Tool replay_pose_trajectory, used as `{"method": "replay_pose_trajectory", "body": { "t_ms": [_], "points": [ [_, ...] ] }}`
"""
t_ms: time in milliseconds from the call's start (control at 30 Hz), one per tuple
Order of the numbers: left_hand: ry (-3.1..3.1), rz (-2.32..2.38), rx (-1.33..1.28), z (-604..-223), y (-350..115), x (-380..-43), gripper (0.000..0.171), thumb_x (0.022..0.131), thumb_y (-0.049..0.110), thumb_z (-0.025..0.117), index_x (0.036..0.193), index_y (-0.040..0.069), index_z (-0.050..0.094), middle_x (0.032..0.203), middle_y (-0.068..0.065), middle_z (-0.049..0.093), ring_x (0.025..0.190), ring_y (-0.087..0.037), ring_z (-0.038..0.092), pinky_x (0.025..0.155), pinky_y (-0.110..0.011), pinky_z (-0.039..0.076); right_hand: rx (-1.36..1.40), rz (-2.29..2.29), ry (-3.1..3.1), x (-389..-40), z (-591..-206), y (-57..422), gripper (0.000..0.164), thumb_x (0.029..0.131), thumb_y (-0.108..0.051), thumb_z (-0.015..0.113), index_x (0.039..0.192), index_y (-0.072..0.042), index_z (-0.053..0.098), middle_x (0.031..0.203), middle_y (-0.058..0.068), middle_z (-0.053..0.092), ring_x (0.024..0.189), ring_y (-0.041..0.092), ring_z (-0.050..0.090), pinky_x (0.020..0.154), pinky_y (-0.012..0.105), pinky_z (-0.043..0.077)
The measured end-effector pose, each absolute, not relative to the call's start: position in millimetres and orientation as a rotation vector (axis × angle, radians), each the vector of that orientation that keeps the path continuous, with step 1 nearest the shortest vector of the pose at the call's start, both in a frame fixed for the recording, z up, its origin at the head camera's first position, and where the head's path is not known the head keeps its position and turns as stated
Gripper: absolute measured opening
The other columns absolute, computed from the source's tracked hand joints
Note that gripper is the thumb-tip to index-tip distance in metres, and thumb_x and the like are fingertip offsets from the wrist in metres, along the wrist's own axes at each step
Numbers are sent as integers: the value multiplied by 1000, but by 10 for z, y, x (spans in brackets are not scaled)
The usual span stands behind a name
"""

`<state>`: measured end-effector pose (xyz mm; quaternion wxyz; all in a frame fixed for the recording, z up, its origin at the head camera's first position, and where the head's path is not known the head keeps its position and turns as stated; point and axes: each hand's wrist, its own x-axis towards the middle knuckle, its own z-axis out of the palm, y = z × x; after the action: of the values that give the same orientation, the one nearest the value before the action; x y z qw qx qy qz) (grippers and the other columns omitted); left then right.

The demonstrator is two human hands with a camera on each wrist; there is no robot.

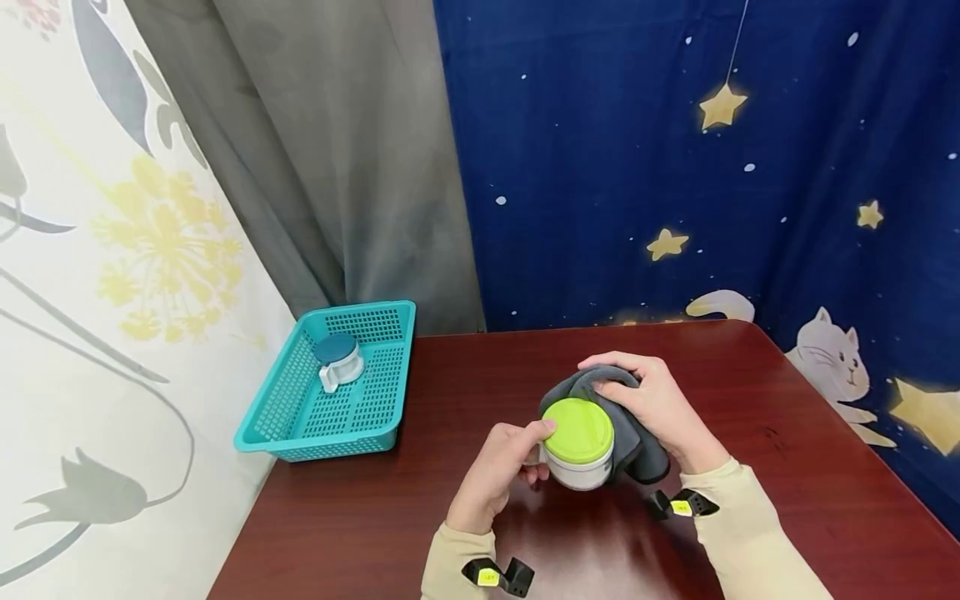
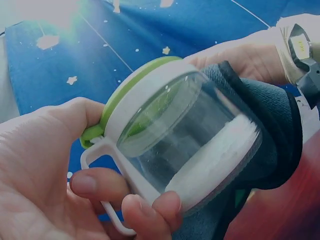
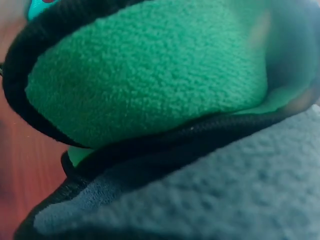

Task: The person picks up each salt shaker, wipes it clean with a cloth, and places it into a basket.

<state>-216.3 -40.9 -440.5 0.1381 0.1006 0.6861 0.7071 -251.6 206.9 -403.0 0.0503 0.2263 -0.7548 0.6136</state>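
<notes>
My left hand [image 1: 491,471] grips a clear seasoning jar [image 2: 195,135] by its white handle, thumb on the green lid [image 1: 577,429]. White powder [image 2: 220,155] lies in the lower part of the jar, which is tilted in the left wrist view. A grey cleaning cloth [image 1: 633,429] wraps the jar's far side, held there by my right hand [image 1: 652,396]. In the right wrist view the cloth's green underside [image 3: 150,75] and black edging fill most of the picture, and the right fingers are hidden.
A turquoise plastic basket [image 1: 397,375] stands at the table's left, holding another jar with a blue lid [image 1: 336,347] and white handle. The dark red table [image 1: 465,383] reaches back to a grey curtain [image 1: 375,167] and a blue starry curtain [image 1: 600,167].
</notes>
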Motion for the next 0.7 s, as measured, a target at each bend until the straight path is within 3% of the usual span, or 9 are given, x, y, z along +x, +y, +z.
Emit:
{"method": "replay_pose_trajectory", "body": {
  "t_ms": [333,700],
  "points": [
    [1884,2015,375,-4385,-400,-2155,55,90,41,70,57,2,50,52,-7,46,50,-18,53,50,-26,45,896,1934,-2331,-2565,-4019,2024,26,100,-12,63,126,-13,67,117,11,69,100,35,67,88,43,55],
    [1878,1979,289,-4392,-454,-2157,47,89,42,72,61,6,60,54,-8,52,48,-16,52,49,-26,45,1248,2117,-2361,-2697,-4327,1869,27,104,-8,47,124,3,63,118,20,64,105,37,62,91,44,51]
  ]
}}
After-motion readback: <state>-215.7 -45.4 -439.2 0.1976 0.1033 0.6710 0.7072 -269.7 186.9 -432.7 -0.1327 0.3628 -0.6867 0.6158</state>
